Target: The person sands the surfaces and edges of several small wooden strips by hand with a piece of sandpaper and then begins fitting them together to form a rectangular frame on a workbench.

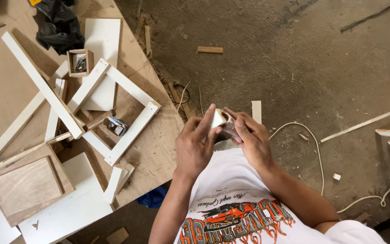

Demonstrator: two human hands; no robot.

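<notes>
Both my hands meet in front of my chest, over the dirt floor. My left hand pinches a small white-faced wooden block between thumb and forefinger. My right hand closes around the same block from the right, with a dark brownish piece under its fingers, possibly sandpaper. The block is mostly hidden by my fingers. I wear a white printed shirt.
A plywood worktable stands to my left with a white square frame, white strips, a wooden panel, a small box of screws and a black bag. A white cord and wood offcuts lie on the floor.
</notes>
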